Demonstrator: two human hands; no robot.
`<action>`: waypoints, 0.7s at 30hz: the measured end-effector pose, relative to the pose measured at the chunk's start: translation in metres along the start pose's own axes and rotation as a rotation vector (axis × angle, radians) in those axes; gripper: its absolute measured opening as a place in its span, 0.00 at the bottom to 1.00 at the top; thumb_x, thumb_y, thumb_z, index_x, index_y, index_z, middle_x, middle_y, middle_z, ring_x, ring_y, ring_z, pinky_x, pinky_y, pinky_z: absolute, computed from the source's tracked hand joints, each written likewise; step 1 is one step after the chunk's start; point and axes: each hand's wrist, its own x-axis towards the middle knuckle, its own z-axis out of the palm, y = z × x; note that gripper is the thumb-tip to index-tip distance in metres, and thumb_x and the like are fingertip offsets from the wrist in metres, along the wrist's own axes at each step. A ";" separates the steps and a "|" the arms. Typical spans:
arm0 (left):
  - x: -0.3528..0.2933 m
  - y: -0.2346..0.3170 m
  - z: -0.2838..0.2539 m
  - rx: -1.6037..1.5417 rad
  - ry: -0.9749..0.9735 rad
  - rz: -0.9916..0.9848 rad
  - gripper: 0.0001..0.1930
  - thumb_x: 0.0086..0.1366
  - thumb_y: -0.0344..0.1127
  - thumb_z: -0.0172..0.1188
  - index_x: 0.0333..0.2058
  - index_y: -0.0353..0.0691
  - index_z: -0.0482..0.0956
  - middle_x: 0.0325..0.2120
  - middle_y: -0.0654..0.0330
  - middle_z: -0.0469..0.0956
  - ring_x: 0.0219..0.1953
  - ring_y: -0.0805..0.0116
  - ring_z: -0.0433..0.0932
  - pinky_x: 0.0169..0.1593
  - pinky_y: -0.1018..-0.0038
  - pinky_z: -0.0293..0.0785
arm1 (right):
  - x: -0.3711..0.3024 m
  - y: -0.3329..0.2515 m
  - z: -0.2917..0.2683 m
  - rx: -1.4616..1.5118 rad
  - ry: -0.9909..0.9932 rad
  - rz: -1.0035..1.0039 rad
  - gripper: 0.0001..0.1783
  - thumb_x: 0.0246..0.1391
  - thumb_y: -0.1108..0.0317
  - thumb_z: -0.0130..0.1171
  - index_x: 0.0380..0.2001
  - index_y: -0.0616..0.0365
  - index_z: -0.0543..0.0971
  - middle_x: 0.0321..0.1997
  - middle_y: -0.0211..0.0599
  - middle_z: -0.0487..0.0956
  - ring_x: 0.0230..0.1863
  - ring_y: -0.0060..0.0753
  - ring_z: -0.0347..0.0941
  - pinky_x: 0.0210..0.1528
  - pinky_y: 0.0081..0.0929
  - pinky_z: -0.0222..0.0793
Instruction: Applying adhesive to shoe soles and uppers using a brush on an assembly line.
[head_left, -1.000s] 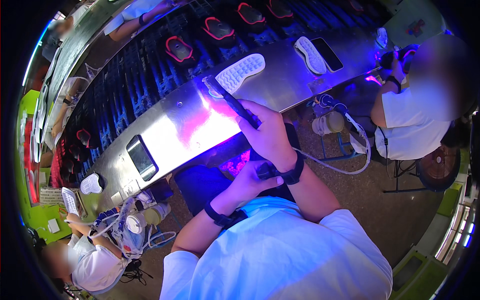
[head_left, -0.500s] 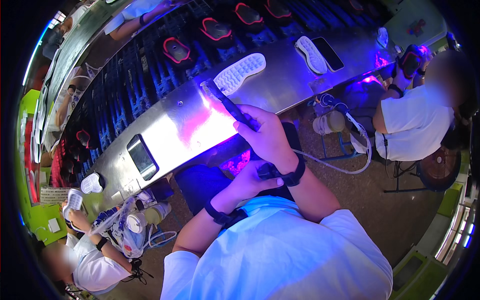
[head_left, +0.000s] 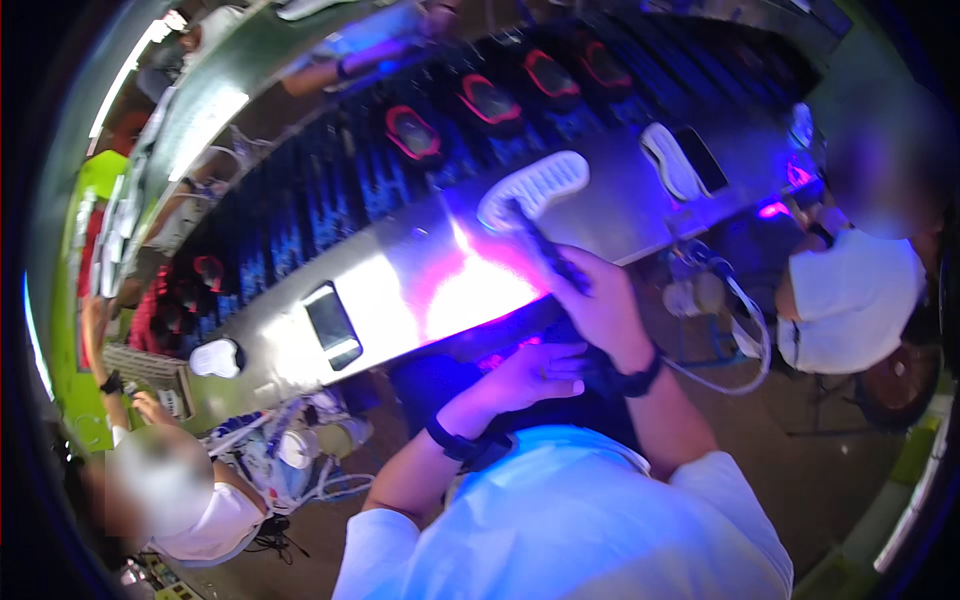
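My right hand (head_left: 608, 305) is closed around the dark handle of a slim brush (head_left: 540, 245), pointing up and away over the metal worktop. Its far end overlaps the near edge of a white ridged shoe sole (head_left: 548, 185); blur hides whether they touch. My left hand (head_left: 530, 378) is low over my lap, beside my right wrist, its fingers stretched towards the right with thumb apart. I see nothing held in it, though dark cloth or a dark object behind its fingertips is hard to make out.
A phone (head_left: 333, 326) lies on the metal worktop (head_left: 400, 300) at left. Another white sole (head_left: 672, 160) and a dark phone (head_left: 702, 160) lie at right. Red-rimmed dark shoe uppers (head_left: 412, 132) rest on the roller conveyor (head_left: 350, 190) behind. Co-workers sit at both sides.
The view has shifted, so the bench appears further right and lower. The brush's far end has come over the white sole. My left hand's fingers have straightened away from a dark thing near my right wrist.
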 end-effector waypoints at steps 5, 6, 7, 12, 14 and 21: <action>-0.042 0.030 -0.071 -0.106 0.354 0.101 0.27 0.71 0.35 0.63 0.63 0.28 0.69 0.54 0.50 0.82 0.54 0.64 0.82 0.57 0.68 0.78 | 0.021 0.002 -0.062 -0.049 -0.001 0.140 0.22 0.60 0.75 0.63 0.58 0.64 0.78 0.28 0.22 0.76 0.25 0.13 0.67 0.27 0.18 0.65; -0.054 0.049 -0.076 -0.031 0.446 0.117 0.25 0.72 0.36 0.62 0.62 0.28 0.70 0.51 0.50 0.83 0.53 0.64 0.82 0.57 0.68 0.78 | 0.028 0.001 -0.069 -0.031 -0.002 0.146 0.21 0.60 0.75 0.63 0.57 0.64 0.78 0.28 0.23 0.77 0.25 0.13 0.68 0.26 0.18 0.64; -0.066 0.068 -0.081 0.020 0.552 0.137 0.25 0.71 0.37 0.62 0.60 0.27 0.71 0.48 0.52 0.85 0.52 0.64 0.83 0.57 0.67 0.78 | 0.036 0.002 -0.074 -0.014 -0.003 0.153 0.21 0.59 0.75 0.63 0.57 0.64 0.79 0.29 0.24 0.77 0.25 0.13 0.68 0.26 0.18 0.64; -0.088 0.140 -0.091 0.178 0.607 0.187 0.24 0.69 0.36 0.64 0.60 0.29 0.74 0.44 0.54 0.86 0.49 0.65 0.84 0.57 0.66 0.78 | 0.066 0.066 -0.057 0.149 -0.017 0.189 0.17 0.59 0.76 0.62 0.52 0.64 0.80 0.27 0.25 0.78 0.22 0.14 0.70 0.24 0.18 0.64; -0.089 0.167 -0.094 0.324 0.523 0.112 0.24 0.69 0.37 0.64 0.60 0.31 0.75 0.45 0.55 0.85 0.48 0.66 0.84 0.54 0.68 0.78 | 0.071 0.074 -0.049 0.322 -0.098 0.296 0.17 0.61 0.75 0.63 0.53 0.64 0.79 0.27 0.24 0.77 0.22 0.13 0.69 0.24 0.18 0.63; -0.022 0.202 -0.165 0.766 0.376 -0.125 0.25 0.69 0.32 0.64 0.62 0.30 0.72 0.47 0.52 0.84 0.50 0.65 0.82 0.51 0.69 0.80 | 0.069 0.091 -0.043 0.379 -0.081 0.218 0.16 0.61 0.76 0.61 0.52 0.66 0.78 0.27 0.24 0.76 0.24 0.14 0.69 0.26 0.19 0.65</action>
